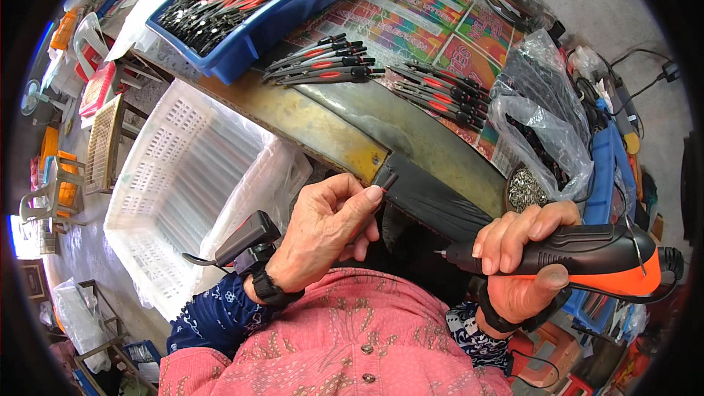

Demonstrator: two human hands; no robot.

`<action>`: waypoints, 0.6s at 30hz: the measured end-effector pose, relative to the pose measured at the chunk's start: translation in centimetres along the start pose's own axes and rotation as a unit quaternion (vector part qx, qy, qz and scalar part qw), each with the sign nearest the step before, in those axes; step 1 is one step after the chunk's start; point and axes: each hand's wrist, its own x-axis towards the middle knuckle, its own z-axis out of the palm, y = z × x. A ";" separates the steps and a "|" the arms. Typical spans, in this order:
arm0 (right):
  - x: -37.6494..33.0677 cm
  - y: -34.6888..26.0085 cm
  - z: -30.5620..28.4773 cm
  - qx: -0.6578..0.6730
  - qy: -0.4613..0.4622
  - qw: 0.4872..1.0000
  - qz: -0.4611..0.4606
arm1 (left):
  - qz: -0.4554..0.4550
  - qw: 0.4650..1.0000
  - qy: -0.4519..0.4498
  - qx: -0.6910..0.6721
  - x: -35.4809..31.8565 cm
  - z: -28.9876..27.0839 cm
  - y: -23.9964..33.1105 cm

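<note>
My left hand (334, 216) is closed, with thumb and fingertips pinching a slim dark pen-like tool (389, 181) whose tip sticks out past the thumb; most of it is hidden in my palm. Wrapped round a black and orange electric screwdriver (587, 257) is my right hand (524, 257), its thumb along the lower side. The driver's bit points left, toward my left hand, and is apart from it. Beyond my hands lie two bunches of slim black, grey and red pen-like tools (326, 62) on the table, the other bunch (444, 94) farther right.
A blue tray (242, 48) at the far left of the table holds many similar tools. Below it stands a white perforated crate (158, 169) lined with plastic. At right are a clear plastic bag (546, 117), a bowl of small metal parts (526, 189) and a blue bin (605, 169).
</note>
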 end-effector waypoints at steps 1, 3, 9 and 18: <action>0.0 0.0 0.0 -0.003 -0.003 1.000 0.001 | 0.000 1.000 0.000 -0.005 0.0 0.0 -0.1; -0.1 0.0 0.0 -0.003 0.000 1.000 0.001 | -0.010 1.000 0.006 -0.016 0.1 -0.1 -0.3; -0.4 -0.1 0.0 -0.013 0.010 1.000 0.006 | -0.001 0.997 0.007 -0.081 -0.5 -0.4 -1.2; -0.3 -0.1 0.1 -0.020 0.001 1.000 0.007 | -0.027 0.994 -0.031 -0.101 -1.2 -1.0 -1.0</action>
